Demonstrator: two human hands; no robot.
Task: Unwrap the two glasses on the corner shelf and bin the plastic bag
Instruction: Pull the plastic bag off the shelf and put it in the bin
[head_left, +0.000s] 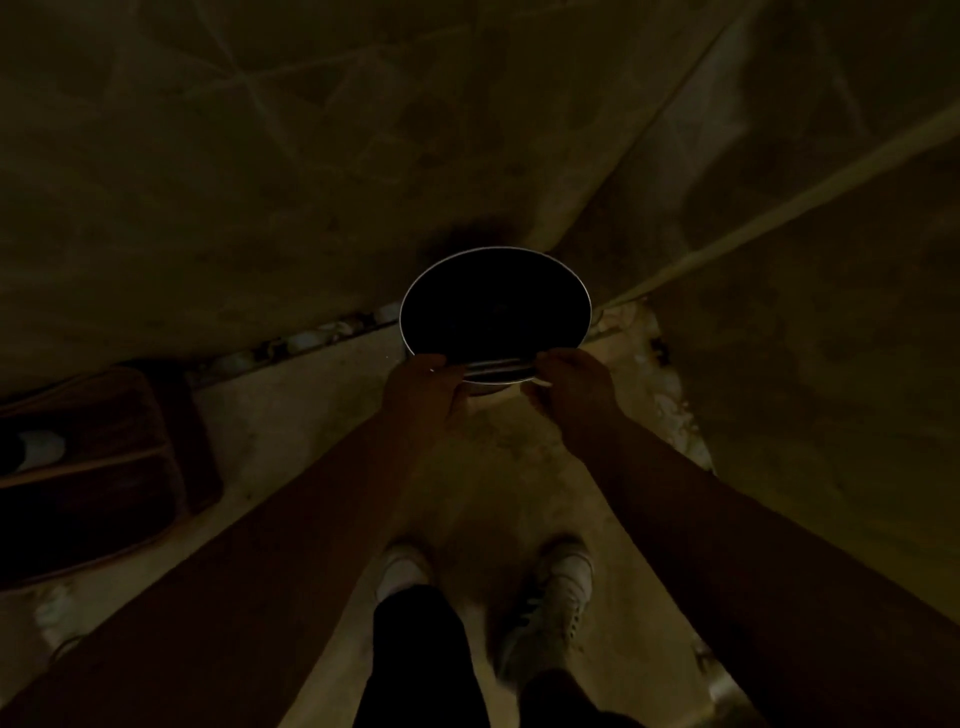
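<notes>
Bin: open, dark inside, in the floor corner.
Left hand: fingers curled at near rim.
Right hand: likewise; contents unclear.
Risk: dim light, bag could miss.

1. The bin is black inside, with a thin shiny silver rim.
2. The walls are dull brown tiles with pale lines.
3. The floor is pale yellow-brown.
4. The shoes are white.
5. The trousers are black.
6. The shelf is dark brown.
</notes>
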